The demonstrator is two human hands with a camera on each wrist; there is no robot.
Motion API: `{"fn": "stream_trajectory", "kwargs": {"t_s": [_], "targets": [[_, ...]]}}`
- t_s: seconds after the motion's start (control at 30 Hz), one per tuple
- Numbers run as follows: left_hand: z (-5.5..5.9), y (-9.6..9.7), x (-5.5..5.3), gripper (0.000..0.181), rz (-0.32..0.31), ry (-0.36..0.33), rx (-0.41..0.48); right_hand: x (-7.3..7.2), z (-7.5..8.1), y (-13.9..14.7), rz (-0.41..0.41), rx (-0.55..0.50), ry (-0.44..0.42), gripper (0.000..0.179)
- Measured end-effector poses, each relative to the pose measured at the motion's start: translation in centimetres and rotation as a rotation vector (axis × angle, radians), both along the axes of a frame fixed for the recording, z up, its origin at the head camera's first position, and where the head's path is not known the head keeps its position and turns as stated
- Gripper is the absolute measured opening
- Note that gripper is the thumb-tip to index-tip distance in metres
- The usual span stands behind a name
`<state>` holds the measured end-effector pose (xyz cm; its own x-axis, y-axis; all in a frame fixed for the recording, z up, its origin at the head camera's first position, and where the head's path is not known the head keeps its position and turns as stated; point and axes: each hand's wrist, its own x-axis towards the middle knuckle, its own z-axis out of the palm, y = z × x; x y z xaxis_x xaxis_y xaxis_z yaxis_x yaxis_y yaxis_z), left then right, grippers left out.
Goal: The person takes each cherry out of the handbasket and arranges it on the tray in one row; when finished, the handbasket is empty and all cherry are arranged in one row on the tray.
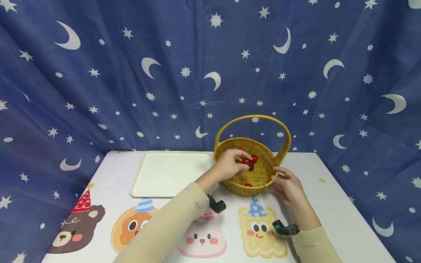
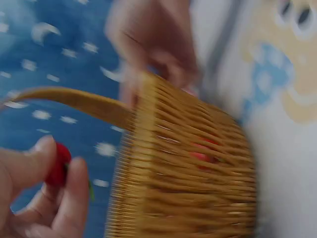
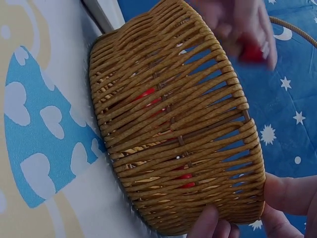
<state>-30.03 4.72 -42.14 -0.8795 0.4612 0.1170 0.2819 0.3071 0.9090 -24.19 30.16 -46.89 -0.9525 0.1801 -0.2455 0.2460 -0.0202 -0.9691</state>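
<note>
My left hand (image 1: 232,163) pinches a small red fruit (image 2: 58,166) with a green stem between thumb and fingertips, over the wicker basket (image 1: 230,186). Blurred in the right wrist view, that same hand (image 3: 237,20) is above the rim with the red fruit. My right hand (image 1: 289,186) holds the basket's right side, thumb (image 3: 290,192) at the rim and other fingers against the outer wall. More red fruits lie inside, one red fruit (image 1: 254,158) near the middle and another red fruit (image 1: 248,185) by the front wall. Through the weave, red patches show in both wrist views.
A cream rectangular tray (image 1: 174,171) lies left of the basket on a white cloth printed with cartoon faces. The tall basket handle (image 1: 253,117) arches over the basket. Behind hangs a blue curtain (image 1: 184,73) with moons and stars. Each wrist carries a black device (image 1: 217,204).
</note>
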Motion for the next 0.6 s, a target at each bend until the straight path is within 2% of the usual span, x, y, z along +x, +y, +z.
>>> {"fn": "stream_trajectory", "kwargs": {"t_s": [0.1,0.17,0.27,0.33,0.4,0.6], "targets": [[1.7,-2.6,1.0,0.028,0.064,-0.004,0.074,0.0,0.0,0.0,0.003,0.005,-0.007,0.045],[2.5,-4.8,1.4,0.028,0.122,0.027,0.068,-0.1,-0.1,0.0,0.004,0.005,-0.009,0.047],[2.6,-7.8,1.5,0.028,0.214,0.033,0.065,-0.1,-0.2,0.0,0.002,0.011,-0.009,0.049],[2.0,-9.4,1.4,0.029,0.268,0.003,0.049,-0.1,-0.2,0.0,-0.002,0.013,-0.007,0.05],[0.9,-10.6,1.1,0.03,0.304,-0.044,0.024,-0.1,-0.2,0.1,-0.004,0.013,-0.005,0.05],[-3.8,-11.9,-0.6,0.027,0.32,-0.156,-0.079,-0.1,-0.2,0.1,-0.002,-0.004,0.004,0.048]]}}
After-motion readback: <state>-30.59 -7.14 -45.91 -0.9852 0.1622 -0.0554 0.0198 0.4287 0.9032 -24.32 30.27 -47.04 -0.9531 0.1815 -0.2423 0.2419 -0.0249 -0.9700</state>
